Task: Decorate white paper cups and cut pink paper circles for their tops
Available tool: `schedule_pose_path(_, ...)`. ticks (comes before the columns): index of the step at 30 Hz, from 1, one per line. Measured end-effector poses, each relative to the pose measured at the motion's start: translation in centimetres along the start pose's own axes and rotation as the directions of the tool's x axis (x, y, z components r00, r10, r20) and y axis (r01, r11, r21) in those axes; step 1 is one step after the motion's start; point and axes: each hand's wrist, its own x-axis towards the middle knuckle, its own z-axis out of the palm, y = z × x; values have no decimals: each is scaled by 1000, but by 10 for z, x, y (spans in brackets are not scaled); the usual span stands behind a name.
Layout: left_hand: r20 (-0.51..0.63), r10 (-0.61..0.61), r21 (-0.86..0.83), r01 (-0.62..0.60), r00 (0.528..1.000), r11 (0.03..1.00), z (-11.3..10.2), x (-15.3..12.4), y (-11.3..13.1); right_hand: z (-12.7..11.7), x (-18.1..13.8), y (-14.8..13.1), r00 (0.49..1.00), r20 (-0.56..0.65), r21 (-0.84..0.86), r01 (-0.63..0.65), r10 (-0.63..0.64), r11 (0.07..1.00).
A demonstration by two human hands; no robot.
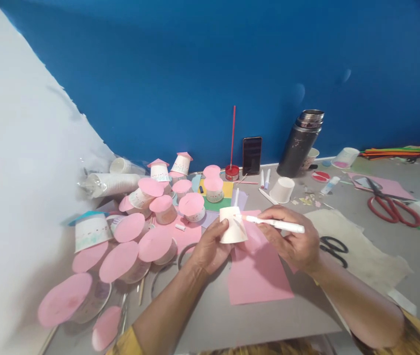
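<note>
White paper is what both hands are busy with: the left hand (210, 249) comes in from below with the forearm laid across the grey table (262, 320), fingers and thumb wrapped round a small paper cup (232, 227) held base-up just above a pink sheet (258, 276). The right hand (295, 244) reaches in from the right, wrist low, pinching a white marker (276, 224) like a pen, with its tip against the cup's side wall. Whether anything is inside the held cup I cannot tell, since its mouth faces down. To the left lies a heap of decorated cups (128, 246), most capped with pink paper discs, and behind them a sleeve of plain cups (112, 183) on its side. Further back a small red tin (232, 172) has a red stick standing upright in it, beside a dark phone (252, 155) propped against the blue wall. A dark flask (300, 143) stands near an upturned cup (282, 190). A tilted cup (345, 158) at the far right shows something pink inside. Black scissors (333, 246) lie just beside the right wrist, with red scissors (393, 209) further off.
</note>
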Motion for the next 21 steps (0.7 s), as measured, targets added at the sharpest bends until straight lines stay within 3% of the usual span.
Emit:
schedule_pose_path(5,30,14,42,-15,999,999,2,-1,1,1,3,2,996,18,8,87,-87,996)
schedule_pose_path(14,64,26,114,-34,998,993,4,-2,1,1,1,4,999,38,-12,26,-26,1000)
schedule_pose_path(21,75,30,112,-38,997,993,3,-2,0,2,1,5,997,34,-14,63,-63,998)
